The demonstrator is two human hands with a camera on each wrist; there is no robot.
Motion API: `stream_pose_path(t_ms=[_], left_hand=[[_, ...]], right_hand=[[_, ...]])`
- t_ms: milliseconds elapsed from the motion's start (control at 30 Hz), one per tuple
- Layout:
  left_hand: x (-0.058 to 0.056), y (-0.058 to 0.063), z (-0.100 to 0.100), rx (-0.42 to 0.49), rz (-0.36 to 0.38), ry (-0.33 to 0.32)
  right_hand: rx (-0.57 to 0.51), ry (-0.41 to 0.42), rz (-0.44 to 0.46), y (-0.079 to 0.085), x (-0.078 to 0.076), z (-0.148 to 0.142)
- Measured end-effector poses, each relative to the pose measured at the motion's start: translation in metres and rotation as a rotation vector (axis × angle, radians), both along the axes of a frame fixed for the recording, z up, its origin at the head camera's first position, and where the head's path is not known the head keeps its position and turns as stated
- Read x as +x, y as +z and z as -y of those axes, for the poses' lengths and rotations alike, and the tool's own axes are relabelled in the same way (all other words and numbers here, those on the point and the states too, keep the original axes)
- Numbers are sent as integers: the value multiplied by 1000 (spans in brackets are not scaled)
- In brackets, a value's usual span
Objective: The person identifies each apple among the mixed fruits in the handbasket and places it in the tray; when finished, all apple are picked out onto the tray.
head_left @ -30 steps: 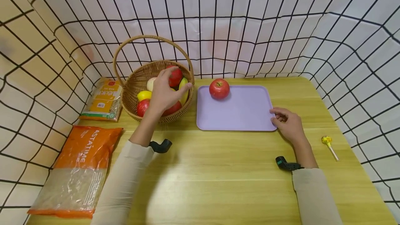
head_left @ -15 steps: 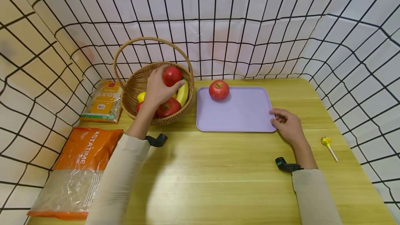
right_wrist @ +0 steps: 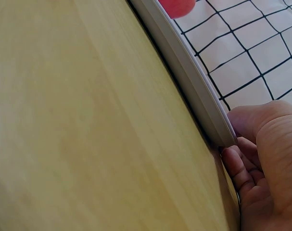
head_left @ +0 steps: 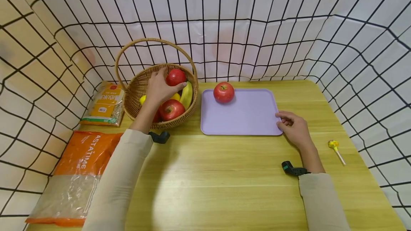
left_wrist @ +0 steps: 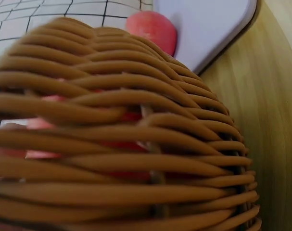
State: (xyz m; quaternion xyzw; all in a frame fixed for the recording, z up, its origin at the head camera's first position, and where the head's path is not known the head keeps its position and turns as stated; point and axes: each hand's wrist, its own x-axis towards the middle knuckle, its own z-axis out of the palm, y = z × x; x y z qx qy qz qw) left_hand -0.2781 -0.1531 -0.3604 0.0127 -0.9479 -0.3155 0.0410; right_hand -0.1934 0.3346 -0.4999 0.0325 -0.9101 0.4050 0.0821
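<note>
White, black-gridded cloth [head_left: 212, 6] is walling in your wooden table [head_left: 224, 174]. Inside the wicker basket [head_left: 136, 89], your left hand [head_left: 158, 87] is curving beside a red apple [head_left: 176, 77]; whether it is gripping, you cannot tell. The apple is looking firm, smooth and moderately weighty, probably asking for a cupped hold around its widest part. Well apart, your right hand [head_left: 295, 128] is pinching the right edge of the lilac tray [head_left: 247, 115].
</note>
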Motion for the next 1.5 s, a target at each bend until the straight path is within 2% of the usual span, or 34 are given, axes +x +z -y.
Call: stream_pose_path(t_ms=[200,767,1000,1233,1500], left_hand=[[-6,-6,3,40,67,8],[-21,-11,6,127,187,-6],[-22,-13,5,118,176,-12],[-21,-16,5,174,105,-3],[-21,-14,6,189,78,61]], right_hand=[[3,4,12,1,1,1],[10,-8,20,5,1,1],[8,-4,23,4,2,2],[-4,-2,21,4,3,2],[-6,-3,27,4,2,2]])
